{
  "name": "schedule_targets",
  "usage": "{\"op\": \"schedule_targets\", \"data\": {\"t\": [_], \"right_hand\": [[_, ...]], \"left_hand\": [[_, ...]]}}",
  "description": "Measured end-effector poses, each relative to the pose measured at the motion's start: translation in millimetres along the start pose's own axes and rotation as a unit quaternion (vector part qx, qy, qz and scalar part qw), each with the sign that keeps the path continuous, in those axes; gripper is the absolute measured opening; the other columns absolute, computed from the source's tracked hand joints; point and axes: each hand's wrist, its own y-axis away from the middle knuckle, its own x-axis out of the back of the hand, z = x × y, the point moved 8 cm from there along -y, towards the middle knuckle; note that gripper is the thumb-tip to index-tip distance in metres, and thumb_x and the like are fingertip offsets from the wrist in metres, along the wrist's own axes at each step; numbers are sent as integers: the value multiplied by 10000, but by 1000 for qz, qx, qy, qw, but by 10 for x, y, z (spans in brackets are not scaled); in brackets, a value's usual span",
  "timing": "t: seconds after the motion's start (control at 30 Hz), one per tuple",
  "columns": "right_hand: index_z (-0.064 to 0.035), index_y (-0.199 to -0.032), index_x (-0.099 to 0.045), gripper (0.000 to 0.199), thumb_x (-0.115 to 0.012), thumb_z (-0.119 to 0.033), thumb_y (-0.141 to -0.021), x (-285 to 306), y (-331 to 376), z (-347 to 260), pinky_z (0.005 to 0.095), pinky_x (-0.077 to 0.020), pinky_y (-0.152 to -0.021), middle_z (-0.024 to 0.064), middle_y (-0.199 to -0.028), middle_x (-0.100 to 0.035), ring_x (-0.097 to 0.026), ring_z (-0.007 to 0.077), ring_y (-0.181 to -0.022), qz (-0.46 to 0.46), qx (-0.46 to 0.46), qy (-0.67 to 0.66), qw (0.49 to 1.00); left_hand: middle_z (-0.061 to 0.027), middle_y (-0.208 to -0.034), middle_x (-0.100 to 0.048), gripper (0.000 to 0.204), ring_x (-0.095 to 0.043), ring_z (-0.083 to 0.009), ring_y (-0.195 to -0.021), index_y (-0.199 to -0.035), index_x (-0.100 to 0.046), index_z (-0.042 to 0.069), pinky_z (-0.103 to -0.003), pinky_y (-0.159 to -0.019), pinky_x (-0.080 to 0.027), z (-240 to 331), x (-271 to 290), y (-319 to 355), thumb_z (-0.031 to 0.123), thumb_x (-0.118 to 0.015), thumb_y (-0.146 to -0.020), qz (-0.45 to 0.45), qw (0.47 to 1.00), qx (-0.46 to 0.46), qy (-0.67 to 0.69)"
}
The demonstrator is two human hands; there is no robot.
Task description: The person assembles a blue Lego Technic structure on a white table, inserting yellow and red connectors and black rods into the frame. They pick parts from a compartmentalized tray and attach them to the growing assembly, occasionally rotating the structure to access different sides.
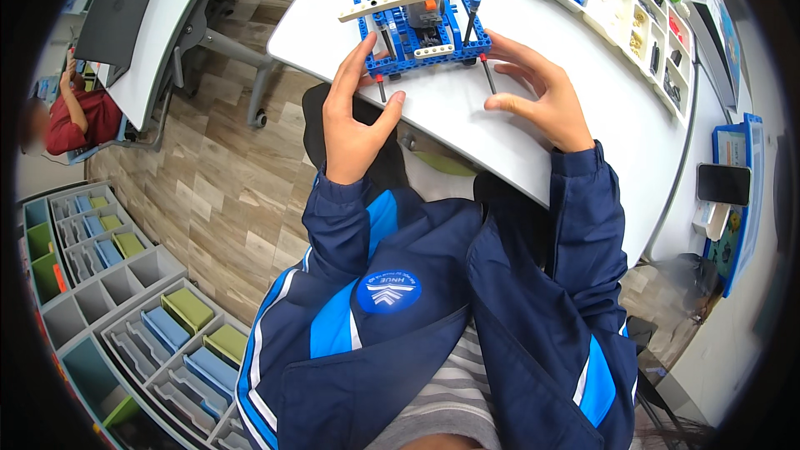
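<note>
Blue brick model [414, 21] sits on white counter [467, 117], just beyond both hands; left hand [354, 121] spread, touching its near-left corner; right hand [542, 96] spread, fingertips by a black axle [487, 73].

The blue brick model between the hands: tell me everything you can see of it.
The blue brick model looks like plastic: a frame of studded blue beams, a long cream beam across its front, an orange-and-grey block inside, and dark axles with red tips sticking out toward the person. It sits upright on the white table. The left hand and right hand touch its near corners.

White tables [583, 108], wood-plank floor [225, 192], grey shelving [108, 283]
</note>
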Motion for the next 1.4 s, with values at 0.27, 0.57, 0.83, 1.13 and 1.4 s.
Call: {"op": "schedule_targets", "data": {"t": [0.27, 0.57, 0.83, 1.13, 1.4], "right_hand": [[-69, -1449, -531, 735, -826, -122, -778, 3, 78, -87, 352, -480, -1034, 93, -1382, -615, -599, 202, -1238, 5, 9, 28, 1000], [-80, -1423, -552, 695, -808, -94, -778, -11, 114, -159, 355, -506, -981, 99, -1351, -635, -620, 217, -1196, 18, 35, 59, 997], [-97, -1455, -524, 731, -824, -151, -790, -25, 137, -152, 357, -504, -956, 97, -1338, -641, -625, 218, -1195, 22, 53, 93, 994], [-51, -1051, -678, 306, -805, -134, -785, -152, 531, -615, 370, -522, -759, 115, -994, -671, -647, 313, -897, 308, 180, 221, 908], [-68, -831, -581, 213, -643, -236, -945, -1021, 311, -552, 368, -522, -557, 81, -698, -621, -653, 258, -639, 224, 89, 231, 943]], "left_hand": [[-159, -1325, -595, 624, -618, -239, -1122, -1407, -512, 28, -349, -927, -526, 49, 137, 196, 9, -707, -814, 71, 996, 54, 2], [-73, -867, -647, 208, -566, -96, -632, -1056, -606, -4, -220, -533, -396, -126, 1, 463, 180, -510, -1048, 18, 896, 319, 307], [-59, -803, -618, 262, -508, -89, -556, -1048, -606, -22, -204, -449, -325, -321, -168, 413, 239, -591, -1035, 43, 843, 341, 414], [-13, -932, -649, 182, -495, -68, -647, -1108, -632, 62, -213, -536, -372, -379, -235, 458, 219, -560, -1051, 8, 772, 373, 515], [11, -855, -629, 241, -540, -39, -693, -977, -660, 68, -196, -559, -378, -200, -244, 478, 265, -549, -1062, 1, 867, 368, 337]]}}
